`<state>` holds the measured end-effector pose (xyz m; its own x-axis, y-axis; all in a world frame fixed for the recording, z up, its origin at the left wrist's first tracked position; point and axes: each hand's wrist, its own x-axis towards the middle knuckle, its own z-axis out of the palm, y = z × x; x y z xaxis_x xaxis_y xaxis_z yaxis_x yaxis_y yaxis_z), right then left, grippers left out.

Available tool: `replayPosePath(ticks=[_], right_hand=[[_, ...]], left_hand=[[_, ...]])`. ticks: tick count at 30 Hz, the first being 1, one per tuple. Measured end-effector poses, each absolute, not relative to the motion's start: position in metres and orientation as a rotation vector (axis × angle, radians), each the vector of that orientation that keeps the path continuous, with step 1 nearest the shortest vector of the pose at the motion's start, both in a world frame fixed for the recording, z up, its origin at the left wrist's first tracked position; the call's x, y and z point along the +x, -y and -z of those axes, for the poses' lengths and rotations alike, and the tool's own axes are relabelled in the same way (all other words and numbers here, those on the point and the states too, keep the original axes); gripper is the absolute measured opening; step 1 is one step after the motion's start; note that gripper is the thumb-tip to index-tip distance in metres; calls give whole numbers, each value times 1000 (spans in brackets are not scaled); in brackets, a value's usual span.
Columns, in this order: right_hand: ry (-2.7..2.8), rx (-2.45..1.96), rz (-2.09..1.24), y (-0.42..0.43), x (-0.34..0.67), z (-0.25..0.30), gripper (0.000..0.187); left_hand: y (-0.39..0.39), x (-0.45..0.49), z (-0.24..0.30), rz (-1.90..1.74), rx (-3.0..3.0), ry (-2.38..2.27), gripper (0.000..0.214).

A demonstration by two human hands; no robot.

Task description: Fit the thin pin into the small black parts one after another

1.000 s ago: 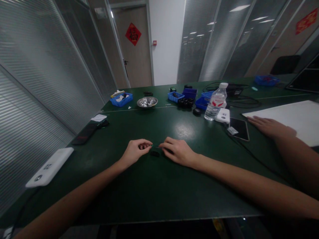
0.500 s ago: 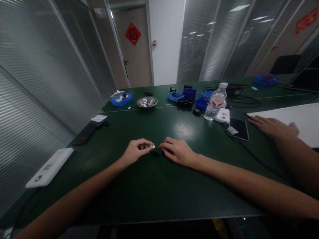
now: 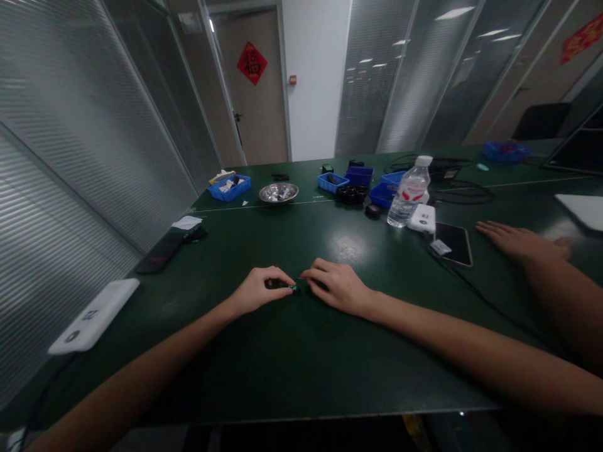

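My left hand (image 3: 264, 289) is closed in a pinch, thumb and forefinger on a small dark piece with a greenish glint (image 3: 294, 289) low over the green table. The piece is too small to name. Close by on the right, my right hand (image 3: 336, 285) rests on the table with its fingers bent together. A thin, needle-like strip (image 3: 301, 278) sticks out leftward from its fingertips; its kind cannot be made out. The two hands are a small gap apart.
Beyond the hands are a metal bowl (image 3: 278, 194), blue bins (image 3: 229, 188), a water bottle (image 3: 409, 193) and a phone (image 3: 453, 243). White power banks (image 3: 94, 317) lie at left and right, with cables. Another person's hand (image 3: 522, 242) lies flat at right.
My left hand has moved slightly down and right, bringing its fingertips to the black piece on the table. My right hand has barely moved. The white sheet by the other person's hand has shifted right.
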<state>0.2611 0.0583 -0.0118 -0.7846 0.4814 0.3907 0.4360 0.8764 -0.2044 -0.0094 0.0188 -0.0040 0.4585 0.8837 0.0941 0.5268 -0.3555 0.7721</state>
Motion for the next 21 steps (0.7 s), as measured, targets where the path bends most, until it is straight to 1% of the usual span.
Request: replayPosePath(ticks=[4,6,9,13,18,21], right_hand=[[2598,-691,-153,-57,261,11,28],[2597,-693,-164,-57,261,10,28],[2604,-690,-179,-57,262,9,29],[2606,-684,-181,-57,263,10,29],[2603,-672,-178,-58,262,10,29],[2605,-666,-181,-58,263,10,29]], left_hand=[[-26,-20,0,-673,2019,-1238,26],[-34,-33,-1,-759,1966,-1331,28],[-52,-61,1,-1060,1681,-1460,33],[-76,-108,8,-1619,1114,-1534,32],[-95,-158,15,-1953,789,-1534,13],[-97,-177,14,-2091,634,-1521,10]])
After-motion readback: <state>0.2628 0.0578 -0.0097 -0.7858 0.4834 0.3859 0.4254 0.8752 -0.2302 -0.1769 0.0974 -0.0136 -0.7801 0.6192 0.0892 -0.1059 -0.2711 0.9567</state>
